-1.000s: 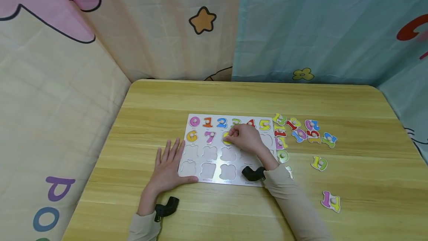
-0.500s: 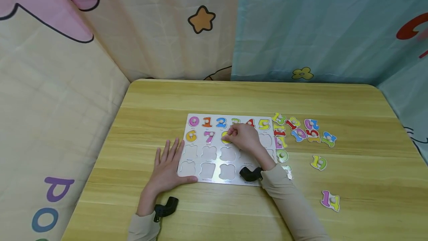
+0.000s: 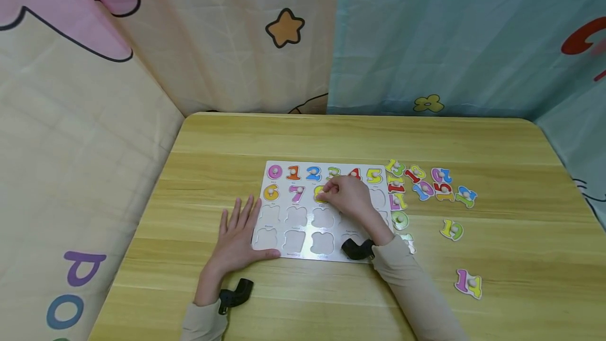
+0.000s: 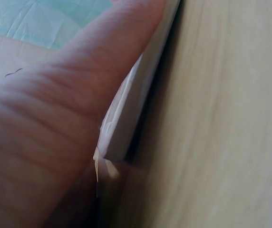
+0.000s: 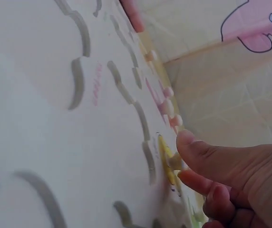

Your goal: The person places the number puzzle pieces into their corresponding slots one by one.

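Note:
A white number puzzle board (image 3: pixel 307 225) lies on the table with rows of cut-out slots. My right hand (image 3: pixel 350 196) is over it, thumb and index finger at the knob of a yellow number piece (image 3: pixel 319 193) just right of the purple 7 (image 3: pixel 297 193). The fingers hide part of that piece. In the right wrist view, the yellow piece (image 5: pixel 167 159) sits at the board's surface and the fingertips pinch its wooden knob (image 5: pixel 175 162). My left hand (image 3: pixel 239 236) rests with spread fingers on the board's lower left corner, thumb along the near edge.
Pieces 0 to 5 fill the top row, and the orange 6 (image 3: pixel 271 192) begins the second. Several loose number pieces lie right of the board, among them a red-and-orange 15 (image 3: pixel 444 191), a yellow-green piece (image 3: pixel 452 230) and a purple-yellow one (image 3: pixel 468 284). Curtains stand behind the table (image 3: pixel 521 172).

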Demonstrator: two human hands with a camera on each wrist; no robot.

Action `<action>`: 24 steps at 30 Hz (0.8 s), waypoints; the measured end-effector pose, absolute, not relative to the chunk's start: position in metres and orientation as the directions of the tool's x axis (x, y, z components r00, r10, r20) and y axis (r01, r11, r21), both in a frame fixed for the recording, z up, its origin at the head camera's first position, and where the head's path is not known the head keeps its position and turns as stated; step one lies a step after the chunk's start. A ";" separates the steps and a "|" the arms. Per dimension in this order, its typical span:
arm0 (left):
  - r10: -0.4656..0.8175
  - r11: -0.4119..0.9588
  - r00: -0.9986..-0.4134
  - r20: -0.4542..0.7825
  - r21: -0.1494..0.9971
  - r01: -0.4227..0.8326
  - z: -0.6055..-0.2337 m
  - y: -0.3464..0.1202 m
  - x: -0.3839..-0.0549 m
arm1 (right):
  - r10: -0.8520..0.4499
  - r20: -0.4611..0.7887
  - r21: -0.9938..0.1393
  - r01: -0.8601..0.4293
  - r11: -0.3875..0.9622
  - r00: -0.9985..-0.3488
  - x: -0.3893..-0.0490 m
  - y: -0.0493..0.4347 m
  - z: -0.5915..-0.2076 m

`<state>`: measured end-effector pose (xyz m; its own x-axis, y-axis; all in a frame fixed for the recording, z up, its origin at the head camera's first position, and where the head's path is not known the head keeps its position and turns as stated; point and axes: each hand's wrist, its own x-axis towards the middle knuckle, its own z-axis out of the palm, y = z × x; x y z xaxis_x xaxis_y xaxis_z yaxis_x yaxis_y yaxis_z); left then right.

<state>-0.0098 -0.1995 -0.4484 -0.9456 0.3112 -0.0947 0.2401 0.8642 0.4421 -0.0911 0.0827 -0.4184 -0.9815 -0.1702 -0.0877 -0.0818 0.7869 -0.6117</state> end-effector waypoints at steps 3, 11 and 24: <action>0.311 0.864 -0.946 -0.094 0.443 0.240 -0.449 -0.199 -0.010 | -0.178 -0.061 -0.618 -0.103 0.780 -0.982 -0.087 0.092 -0.411; 0.314 0.862 -0.946 -0.083 0.443 0.247 -0.447 -0.199 -0.009 | -0.168 -0.068 -0.638 -0.087 0.765 -0.983 -0.077 0.142 -0.399; 0.315 0.869 -0.946 -0.081 0.424 0.253 -0.450 -0.200 -0.009 | -0.175 -0.114 -0.576 -0.078 0.814 -0.978 -0.051 0.225 -0.401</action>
